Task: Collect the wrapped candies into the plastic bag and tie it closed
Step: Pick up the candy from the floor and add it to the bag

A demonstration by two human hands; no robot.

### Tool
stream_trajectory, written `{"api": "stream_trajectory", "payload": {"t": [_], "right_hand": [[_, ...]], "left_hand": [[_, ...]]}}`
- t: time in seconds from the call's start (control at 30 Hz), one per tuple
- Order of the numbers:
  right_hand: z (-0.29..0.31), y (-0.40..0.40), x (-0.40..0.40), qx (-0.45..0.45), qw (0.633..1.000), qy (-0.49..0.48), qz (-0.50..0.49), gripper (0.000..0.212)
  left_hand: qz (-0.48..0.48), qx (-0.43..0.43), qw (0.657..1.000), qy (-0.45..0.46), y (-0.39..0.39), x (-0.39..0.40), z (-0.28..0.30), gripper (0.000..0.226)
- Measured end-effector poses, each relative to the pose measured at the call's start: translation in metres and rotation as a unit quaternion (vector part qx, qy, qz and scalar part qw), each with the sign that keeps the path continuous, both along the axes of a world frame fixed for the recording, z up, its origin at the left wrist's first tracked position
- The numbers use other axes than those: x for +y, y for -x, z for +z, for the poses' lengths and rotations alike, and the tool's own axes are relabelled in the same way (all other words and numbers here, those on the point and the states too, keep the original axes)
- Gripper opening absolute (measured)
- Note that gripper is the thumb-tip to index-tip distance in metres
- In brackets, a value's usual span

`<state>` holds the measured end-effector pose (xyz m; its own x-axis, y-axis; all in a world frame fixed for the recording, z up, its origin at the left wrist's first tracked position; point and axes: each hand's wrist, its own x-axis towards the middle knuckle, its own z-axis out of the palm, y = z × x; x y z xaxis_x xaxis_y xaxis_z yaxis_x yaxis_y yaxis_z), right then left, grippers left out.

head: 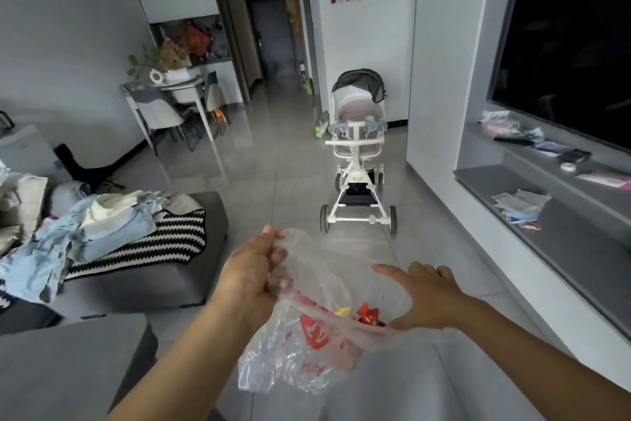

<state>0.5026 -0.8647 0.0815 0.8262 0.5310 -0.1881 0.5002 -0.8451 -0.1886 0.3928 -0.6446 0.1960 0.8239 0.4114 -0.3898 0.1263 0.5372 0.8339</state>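
Note:
A clear plastic bag (307, 345) with red print hangs in front of me, over my lap. My left hand (254, 270) pinches the bag's upper edge and holds the mouth up. Red and yellow wrapped candies (367, 314) show at the bag's opening, partly hidden by the film. My right hand (426, 297) sits at the right rim of the mouth, fingers spread and pointing left, palm down against the plastic. Whether it grips the rim or a candy I cannot tell.
A grey sofa (143, 284) with piled clothes (85, 232) lies to my left. A white stroller (358, 154) stands on the tiled floor ahead. A grey TV shelf (553, 226) with small items runs along the right, under a dark screen (573, 38).

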Motion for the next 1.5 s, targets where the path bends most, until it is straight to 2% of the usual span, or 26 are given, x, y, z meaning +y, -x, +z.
{"api": "stream_trajectory", "payload": {"t": [0.13, 0.37, 0.47, 0.67, 0.9, 1.1, 1.33, 1.5], "right_hand": [[-0.003, -0.075, -0.006, -0.002, 0.998, 0.018, 0.067, 0.096], [0.019, -0.193, -0.007, -0.046, 0.975, 0.059, 0.208, 0.107], [0.023, -0.229, -0.001, -0.052, 0.965, 0.078, 0.246, 0.115], [0.010, -0.274, 0.017, -0.058, 0.939, 0.103, 0.322, 0.121], [-0.012, -0.307, 0.043, -0.046, 0.918, 0.116, 0.376, 0.119], [-0.018, -0.344, 0.069, -0.073, 0.906, 0.098, 0.406, 0.121], [-0.012, -0.389, 0.095, -0.112, 0.866, 0.074, 0.482, 0.118], [-0.017, -0.399, 0.092, -0.055, 0.837, 0.069, 0.541, 0.115]], "left_hand": [[0.038, 0.000, 0.999, -0.004, -0.056, -0.016, -0.002, 0.034], [0.155, -0.017, 0.988, -0.020, -0.135, -0.045, 0.005, 0.023], [0.194, -0.018, 0.981, -0.005, -0.154, -0.054, 0.000, 0.026], [0.255, -0.015, 0.967, 0.022, -0.181, -0.061, -0.012, 0.033], [0.294, 0.004, 0.956, 0.001, -0.203, -0.051, -0.027, 0.030], [0.334, 0.010, 0.942, -0.011, -0.224, -0.044, -0.028, 0.032], [0.441, 0.018, 0.896, -0.049, -0.251, -0.066, -0.032, 0.034], [0.540, 0.015, 0.841, -0.026, -0.254, -0.106, -0.058, 0.032]]}}
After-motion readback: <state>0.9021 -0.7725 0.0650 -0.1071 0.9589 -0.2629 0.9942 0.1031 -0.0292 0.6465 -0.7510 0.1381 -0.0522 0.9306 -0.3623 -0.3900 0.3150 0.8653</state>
